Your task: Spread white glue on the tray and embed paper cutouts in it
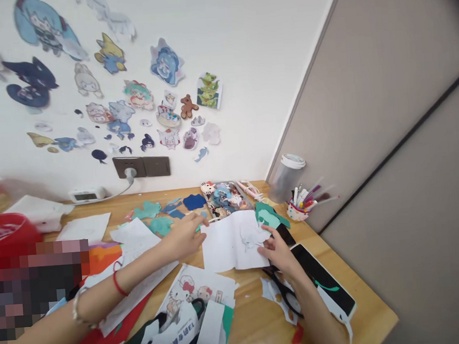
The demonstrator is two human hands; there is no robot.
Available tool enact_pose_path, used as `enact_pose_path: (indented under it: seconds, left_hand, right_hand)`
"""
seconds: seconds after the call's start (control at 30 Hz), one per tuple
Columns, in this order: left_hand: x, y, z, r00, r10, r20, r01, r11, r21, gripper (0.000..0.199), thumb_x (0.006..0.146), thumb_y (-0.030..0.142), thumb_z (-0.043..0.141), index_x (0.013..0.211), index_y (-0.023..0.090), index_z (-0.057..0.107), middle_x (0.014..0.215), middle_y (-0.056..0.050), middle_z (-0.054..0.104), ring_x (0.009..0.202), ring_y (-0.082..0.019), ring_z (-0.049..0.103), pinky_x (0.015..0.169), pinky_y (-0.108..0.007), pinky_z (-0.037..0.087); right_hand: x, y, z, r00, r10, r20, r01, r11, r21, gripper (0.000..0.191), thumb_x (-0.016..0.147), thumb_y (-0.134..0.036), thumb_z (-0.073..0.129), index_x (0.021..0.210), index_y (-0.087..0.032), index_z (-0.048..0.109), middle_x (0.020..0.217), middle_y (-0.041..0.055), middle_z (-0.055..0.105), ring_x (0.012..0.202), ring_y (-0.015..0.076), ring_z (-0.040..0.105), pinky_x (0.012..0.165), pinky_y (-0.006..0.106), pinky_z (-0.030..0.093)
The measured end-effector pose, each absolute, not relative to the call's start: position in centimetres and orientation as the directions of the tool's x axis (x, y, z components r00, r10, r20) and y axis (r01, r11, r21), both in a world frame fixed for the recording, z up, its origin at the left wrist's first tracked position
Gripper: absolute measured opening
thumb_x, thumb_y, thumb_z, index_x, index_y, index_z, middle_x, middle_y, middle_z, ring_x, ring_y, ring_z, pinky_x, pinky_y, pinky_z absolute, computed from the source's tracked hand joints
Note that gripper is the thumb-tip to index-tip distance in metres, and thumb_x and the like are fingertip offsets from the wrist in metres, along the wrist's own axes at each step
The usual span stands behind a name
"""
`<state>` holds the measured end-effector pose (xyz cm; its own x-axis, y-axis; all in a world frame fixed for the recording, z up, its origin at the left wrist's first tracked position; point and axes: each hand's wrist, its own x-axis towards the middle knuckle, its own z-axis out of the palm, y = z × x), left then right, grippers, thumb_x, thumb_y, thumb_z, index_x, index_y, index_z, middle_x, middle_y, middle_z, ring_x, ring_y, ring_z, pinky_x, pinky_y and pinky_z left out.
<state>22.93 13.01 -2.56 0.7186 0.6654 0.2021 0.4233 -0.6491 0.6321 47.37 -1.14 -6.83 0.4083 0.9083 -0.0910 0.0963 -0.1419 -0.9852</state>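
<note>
A creased sheet of white paper (219,248) is spread above the desk, with a thin pale cut-out (252,237) lying on its right half. My right hand (277,250) grips the sheet's right edge between thumb and fingers. At the upper left corner of the sheet is my left hand (186,233), fingers stretched out and apart. A small green scrap shows by its fingertips. Below the sheet lies a page with cartoon cat drawings (198,289). Black-handled scissors (289,296) lie partly under my right forearm.
Teal and blue paper scraps (160,225) lie behind my left hand. A case of cut-out pictures (228,197) sits at the back. To the right stand a pen cup (297,210), a clear tumbler (287,178) and a dark-screened tablet (325,278). A red container (11,234) is at left.
</note>
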Motion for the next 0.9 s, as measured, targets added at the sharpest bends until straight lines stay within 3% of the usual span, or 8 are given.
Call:
enact_pose_path:
  seconds: [0.13,0.23,0.33,0.47,0.57,0.67,0.8,0.9]
  left_hand:
    - [24.9,14.2,-3.5,0.715,0.674,0.186,0.371,-0.592,0.716,0.045,0.071,0.034,0.055,0.113,0.018,0.051,0.123,-0.013,0.052,0.114,-0.029,0.046,0.096,-0.041,0.034]
    - [26.1,14.9,-3.6,0.714,0.683,0.157,0.332,-0.527,0.782,0.056,0.073,0.043,0.055,0.121,0.018,0.045,0.126,-0.013,0.052,0.113,-0.027,0.049,0.091,-0.035,0.039]
    - [27.1,15.6,-3.4,0.699,0.708,0.101,0.334,-0.448,0.829,0.054,0.072,0.051,0.054,0.112,0.015,0.052,0.106,-0.011,0.063,0.093,-0.026,0.059,0.074,-0.031,0.045]
    - [27.4,16.2,-2.8,0.674,0.738,0.034,0.361,-0.369,0.856,0.038,0.07,0.053,0.052,0.074,0.015,0.057,0.065,-0.004,0.062,0.06,-0.018,0.056,0.052,-0.025,0.04]
    - [26.9,16.4,-2.2,0.648,0.761,0.034,0.397,-0.375,0.838,0.035,0.069,0.052,0.047,0.059,0.018,0.047,0.054,0.001,0.051,0.053,-0.015,0.049,0.05,-0.024,0.036]
    - [26.1,16.6,-1.6,0.61,0.791,0.042,0.47,-0.405,0.785,0.033,0.069,0.05,0.043,0.059,0.019,0.044,0.055,0.002,0.048,0.056,-0.016,0.048,0.052,-0.024,0.035]
    - [24.7,18.2,0.3,0.576,0.818,-0.001,0.599,-0.421,0.681,0.032,0.069,0.048,0.039,0.068,0.017,0.051,0.061,-0.001,0.053,0.062,-0.019,0.053,0.055,-0.026,0.037]
    - [23.7,19.9,2.4,0.592,0.803,-0.072,0.678,-0.448,0.582,0.033,0.068,0.044,0.04,0.074,0.015,0.055,0.067,-0.003,0.058,0.067,-0.022,0.056,0.056,-0.027,0.04]
  right_hand:
    - [44.2,-0.6,-6.2,0.359,0.931,-0.059,-0.053,-0.043,-0.998,0.066,0.061,-0.03,0.067,0.119,-0.023,0.037,0.095,0.0026,0.062,0.078,0.0162,0.059,0.07,0.029,0.044]
    - [41.5,-0.1,-5.4,0.291,0.956,-0.032,-0.103,-0.002,-0.995,0.061,0.063,-0.025,0.066,0.117,-0.024,0.038,0.096,0.0023,0.063,0.077,0.0153,0.058,0.069,0.028,0.044]
    - [39.2,0.5,-4.8,0.24,0.971,-0.02,-0.119,0.009,-0.993,0.058,0.062,-0.024,0.065,0.114,-0.024,0.039,0.092,0.0021,0.063,0.072,0.0151,0.057,0.065,0.027,0.044]
    - [38.0,0.8,-5.0,0.25,0.968,0.008,-0.076,0.028,-0.997,0.059,0.064,-0.027,0.063,0.117,-0.026,0.037,0.098,0.003,0.061,0.077,0.0157,0.058,0.069,0.029,0.046]
    - [38.4,0.0,-5.4,0.263,0.965,0.022,0.044,0.011,-0.999,0.06,0.07,-0.029,0.06,0.124,-0.026,0.032,0.106,0.005,0.059,0.077,0.0145,0.059,0.072,0.03,0.047]
    - [40.0,-1.9,-5.6,0.334,0.942,0.034,0.25,-0.054,-0.967,0.053,0.078,-0.031,0.053,0.127,-0.024,0.033,0.115,0.0083,0.053,0.084,0.0168,0.057,0.078,0.034,0.047]
    - [43.1,-5.1,-6.2,0.49,0.863,0.119,0.559,-0.206,-0.803,0.046,0.077,-0.023,0.049,0.122,-0.015,0.043,0.123,0.0131,0.046,0.116,0.0281,0.038,0.1,0.046,0.026]
    - [44.9,-7.2,-7.2,0.551,0.823,0.14,0.677,-0.343,-0.651,0.046,0.075,-0.014,0.046,0.12,-0.006,0.046,0.119,0.0191,0.049,0.116,0.0344,0.036,0.099,0.05,0.022]
